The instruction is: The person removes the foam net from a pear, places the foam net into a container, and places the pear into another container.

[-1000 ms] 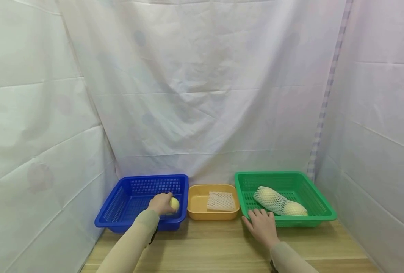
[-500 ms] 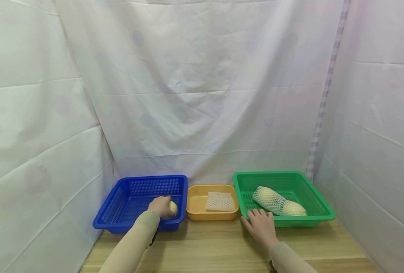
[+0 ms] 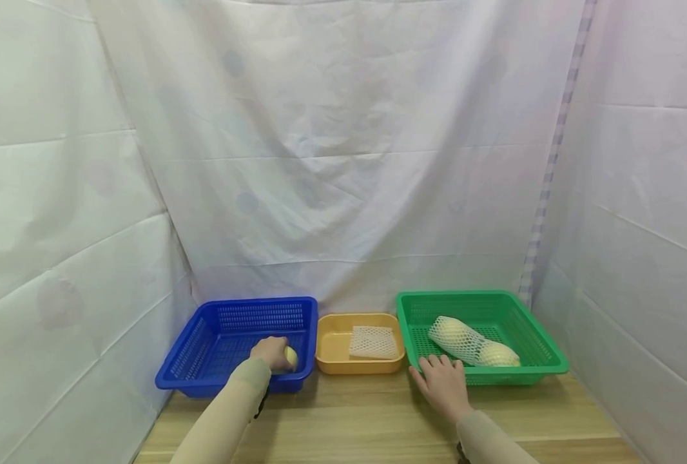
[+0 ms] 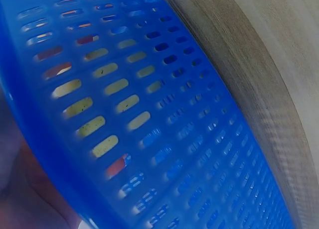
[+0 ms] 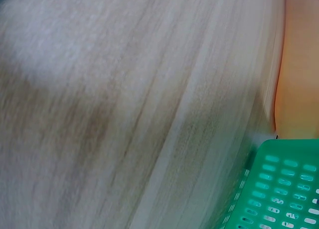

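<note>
Left hand (image 3: 269, 352) curled round pale-yellow fruit (image 3: 290, 357), fingertips hidden; fruit inside blue slotted basket (image 3: 256, 316), near right front corner. Right hand (image 3: 443, 386), fingers loosely extended, rests on near rim of green slotted basket (image 3: 529, 372), grasping nothing. Inside latter: two foam-netted fruits (image 3: 497, 354). Between baskets: yellow tray (image 3: 333, 345), flat white foam net (image 3: 373, 342) within.

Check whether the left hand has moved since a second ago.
Yes, slightly: in the head view, the left hand shifted down, toward the blue perforated basket's near rim.
</note>
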`<state>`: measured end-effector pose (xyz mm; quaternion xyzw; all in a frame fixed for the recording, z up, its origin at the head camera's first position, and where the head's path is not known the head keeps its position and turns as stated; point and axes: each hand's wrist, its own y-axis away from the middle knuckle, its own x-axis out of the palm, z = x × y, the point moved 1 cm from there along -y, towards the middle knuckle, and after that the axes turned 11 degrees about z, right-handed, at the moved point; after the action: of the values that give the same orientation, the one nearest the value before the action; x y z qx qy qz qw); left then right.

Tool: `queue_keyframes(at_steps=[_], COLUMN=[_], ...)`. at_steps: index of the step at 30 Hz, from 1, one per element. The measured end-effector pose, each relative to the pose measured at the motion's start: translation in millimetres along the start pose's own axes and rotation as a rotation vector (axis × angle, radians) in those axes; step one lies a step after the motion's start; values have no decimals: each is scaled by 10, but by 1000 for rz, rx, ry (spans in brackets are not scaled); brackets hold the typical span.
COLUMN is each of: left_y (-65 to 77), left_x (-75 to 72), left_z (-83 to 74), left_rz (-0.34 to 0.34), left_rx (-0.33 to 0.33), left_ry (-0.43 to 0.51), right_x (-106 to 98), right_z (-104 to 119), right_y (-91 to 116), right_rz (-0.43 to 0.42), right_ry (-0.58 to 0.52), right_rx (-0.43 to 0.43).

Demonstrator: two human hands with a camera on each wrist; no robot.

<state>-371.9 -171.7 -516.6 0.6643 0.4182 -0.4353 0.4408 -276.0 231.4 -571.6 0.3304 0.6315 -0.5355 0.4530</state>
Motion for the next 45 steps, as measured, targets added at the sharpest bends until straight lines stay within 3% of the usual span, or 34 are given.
queue_keyframes(at_steps=[14, 19, 29, 45], left_y=[40, -2, 46, -22], left_x=[-13, 4, -29, 30], left_z=[-37, -29, -135, -132], left_rz=[6, -5, -13, -34], left_rx=[-23, -11, 5, 52], left_ry=[-26, -38, -101, -150], right_x=[4, 8, 12, 3], right_z=[8, 0, 1, 2], right_y=[-5, -14, -12, 6], right_rz=[-26, -41, -44, -35], right_ry=[-6, 1, 0, 7], right_rx=[-1, -5, -8, -3])
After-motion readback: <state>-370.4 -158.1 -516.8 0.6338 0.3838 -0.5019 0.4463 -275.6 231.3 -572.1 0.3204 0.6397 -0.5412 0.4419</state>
